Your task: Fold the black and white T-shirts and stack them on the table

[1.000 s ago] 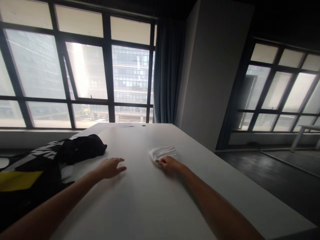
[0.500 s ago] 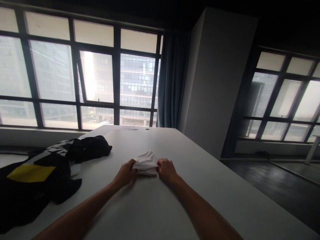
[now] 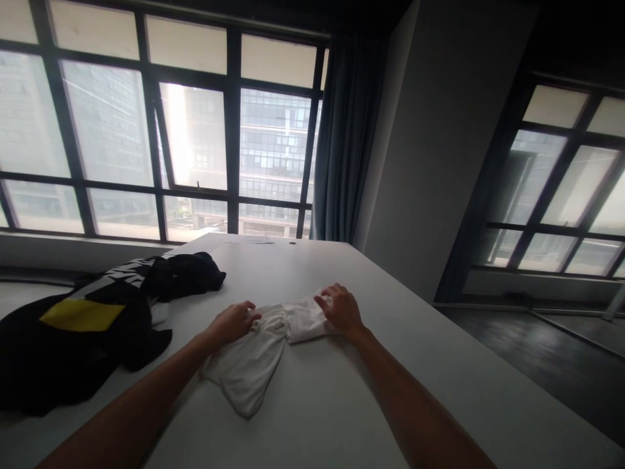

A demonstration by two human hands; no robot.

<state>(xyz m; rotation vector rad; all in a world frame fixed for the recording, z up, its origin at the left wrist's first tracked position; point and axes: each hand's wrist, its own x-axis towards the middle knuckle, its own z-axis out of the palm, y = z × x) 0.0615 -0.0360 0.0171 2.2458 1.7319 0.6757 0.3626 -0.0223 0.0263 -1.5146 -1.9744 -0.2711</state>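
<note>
**White cloth half spread, both hands on it**

White cloth [image 3: 266, 345] lies near the middle of the surface [image 3: 342, 404], partly opened. One loose flap trails toward the camera; a bunched, narrower part runs to the right. Creased at the centre, not flat.

Left hand [image 3: 233, 322] rests on the cloth's upper left edge, fingers curled down onto the fabric, pressing more than pinching; no closed grip visible. Right hand [image 3: 342, 307] sits on the right end, fingers bent over the edge. Whether it pinches the fabric or only holds it down, cannot tell.

Step in hand, by judgement: spreading or smoothing the cloth. Next move would call for drawing the two ends apart and flattening the central bunching.

Dark clothing [image 3: 97, 326] with a yellow patch [image 3: 81, 314] lies heaped to the left, apart from the cloth. Windows [image 3: 195, 137] and a curtain [image 3: 342, 143] behind.

Backlight dims everything: cloth's shape and seams unreadable, fingertips partly hidden in folds, dark heap cut off at left.
</note>
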